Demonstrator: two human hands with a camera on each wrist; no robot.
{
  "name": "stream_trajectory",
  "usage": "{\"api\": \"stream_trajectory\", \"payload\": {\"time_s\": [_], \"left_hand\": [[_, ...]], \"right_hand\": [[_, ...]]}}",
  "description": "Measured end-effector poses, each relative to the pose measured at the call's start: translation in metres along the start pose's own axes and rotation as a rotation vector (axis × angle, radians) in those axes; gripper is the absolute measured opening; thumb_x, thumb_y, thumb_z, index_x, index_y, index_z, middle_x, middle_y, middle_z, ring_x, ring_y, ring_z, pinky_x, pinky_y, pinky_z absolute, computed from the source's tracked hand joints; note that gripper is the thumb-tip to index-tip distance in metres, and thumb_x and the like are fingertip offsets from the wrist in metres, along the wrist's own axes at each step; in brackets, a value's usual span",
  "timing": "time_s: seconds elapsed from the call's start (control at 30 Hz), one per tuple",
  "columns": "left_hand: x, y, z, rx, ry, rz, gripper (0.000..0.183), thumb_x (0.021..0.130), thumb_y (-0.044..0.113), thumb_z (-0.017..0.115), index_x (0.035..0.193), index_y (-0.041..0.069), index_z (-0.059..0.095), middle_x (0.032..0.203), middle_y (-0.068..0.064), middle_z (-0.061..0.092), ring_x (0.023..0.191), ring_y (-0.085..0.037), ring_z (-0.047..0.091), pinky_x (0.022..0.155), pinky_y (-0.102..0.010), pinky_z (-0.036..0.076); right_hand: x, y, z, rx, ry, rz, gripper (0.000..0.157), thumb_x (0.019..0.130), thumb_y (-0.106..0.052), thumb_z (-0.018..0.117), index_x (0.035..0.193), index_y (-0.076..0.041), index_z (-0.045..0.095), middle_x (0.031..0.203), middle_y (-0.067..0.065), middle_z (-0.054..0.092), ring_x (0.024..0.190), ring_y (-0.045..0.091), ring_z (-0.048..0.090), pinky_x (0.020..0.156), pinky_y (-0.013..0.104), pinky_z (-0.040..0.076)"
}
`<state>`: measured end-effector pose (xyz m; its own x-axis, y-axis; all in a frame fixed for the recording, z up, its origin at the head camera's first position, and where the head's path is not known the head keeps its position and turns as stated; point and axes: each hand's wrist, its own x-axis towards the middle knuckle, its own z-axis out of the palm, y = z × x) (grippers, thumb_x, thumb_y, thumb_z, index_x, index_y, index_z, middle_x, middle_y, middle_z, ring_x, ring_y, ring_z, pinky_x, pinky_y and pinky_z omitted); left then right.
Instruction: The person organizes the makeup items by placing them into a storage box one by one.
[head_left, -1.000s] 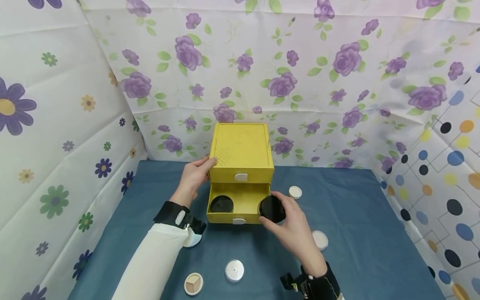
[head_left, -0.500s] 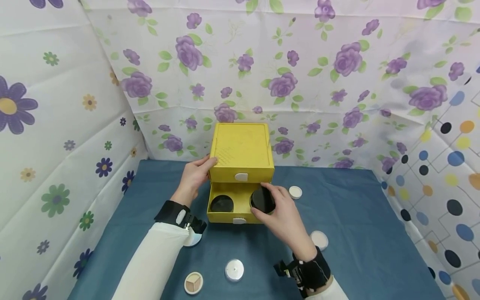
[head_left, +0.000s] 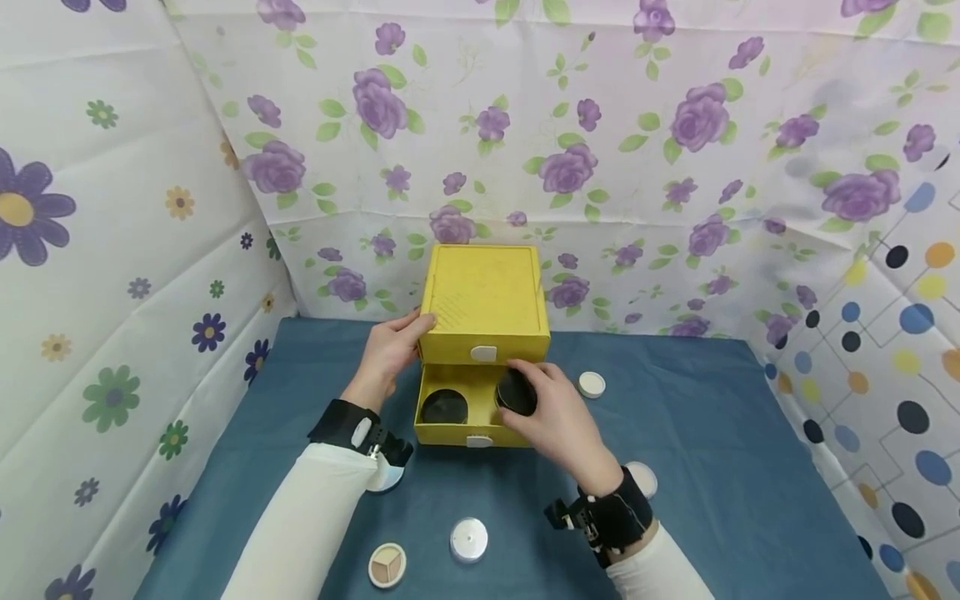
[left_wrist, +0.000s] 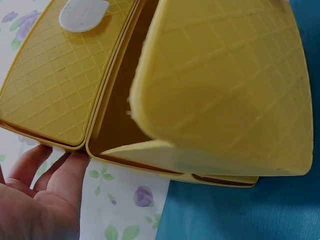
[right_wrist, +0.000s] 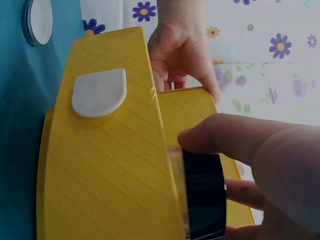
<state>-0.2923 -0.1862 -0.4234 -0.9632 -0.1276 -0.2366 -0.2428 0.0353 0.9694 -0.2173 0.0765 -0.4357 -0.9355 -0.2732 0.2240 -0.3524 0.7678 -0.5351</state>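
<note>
A yellow two-drawer box (head_left: 486, 290) stands against the back cloth, its lower drawer (head_left: 442, 435) pulled out and its upper one closed. My left hand (head_left: 384, 354) rests on the box's left side, thumb on the top edge, fingers lying against the side wall in the left wrist view. With my right hand (head_left: 558, 412) I grip a round black-lidded jar (head_left: 516, 392), tilted, over the right part of the lower drawer. In the right wrist view the clear body of the jar lies partly behind the drawer front. A second round black-topped container (head_left: 444, 407) sits in the drawer's left part.
A small white round piece (head_left: 592, 384) lies right of the box, and a larger white disc (head_left: 642, 481) is partly behind my right wrist. Nearer are a silvery round container (head_left: 468, 541) and a three-part compact (head_left: 387, 567). Another round item (head_left: 386, 477) shows beneath my left wrist.
My right hand has moved left with the black-lidded jar, from the drawer's right edge to over its inside. My left hand and the box have stayed put.
</note>
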Motion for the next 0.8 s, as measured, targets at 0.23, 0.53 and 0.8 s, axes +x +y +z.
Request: {"api": "stream_trajectory", "payload": {"time_s": [0.23,0.53,0.8], "left_hand": [[0.0,0.001,0.001,-0.027,-0.005,0.005,0.073,0.082,0.054,0.075,0.144,0.022,0.052,0.15,0.0,0.046,0.115,-0.014,0.059,0.099,-0.036,0.05],[-0.002,0.0,0.003,-0.015,-0.005,-0.004,0.072,0.083,0.053,0.074,0.144,0.022,0.052,0.15,0.0,0.046,0.114,-0.014,0.059,0.099,-0.036,0.05],[0.0,-0.001,0.0,-0.015,0.0,0.01,0.07,0.084,0.052,0.074,0.144,0.022,0.052,0.147,-0.003,0.049,0.112,-0.015,0.061,0.097,-0.037,0.051]], "right_hand": [[0.011,-0.002,-0.002,-0.067,-0.089,-0.047,0.066,0.078,-0.049,0.081,0.134,-0.02,0.06,0.117,0.005,0.064,0.098,0.018,0.058,0.077,0.039,0.054],[0.02,-0.006,-0.002,-0.167,-0.189,-0.038,0.057,0.079,-0.049,0.078,0.126,-0.021,0.063,0.109,-0.001,0.067,0.093,0.017,0.06,0.076,0.039,0.054],[0.034,-0.017,-0.005,-0.175,-0.306,-0.118,0.04,0.081,-0.033,0.075,0.118,-0.021,0.065,0.092,-0.004,0.064,0.076,0.013,0.055,0.064,0.032,0.049]]}}
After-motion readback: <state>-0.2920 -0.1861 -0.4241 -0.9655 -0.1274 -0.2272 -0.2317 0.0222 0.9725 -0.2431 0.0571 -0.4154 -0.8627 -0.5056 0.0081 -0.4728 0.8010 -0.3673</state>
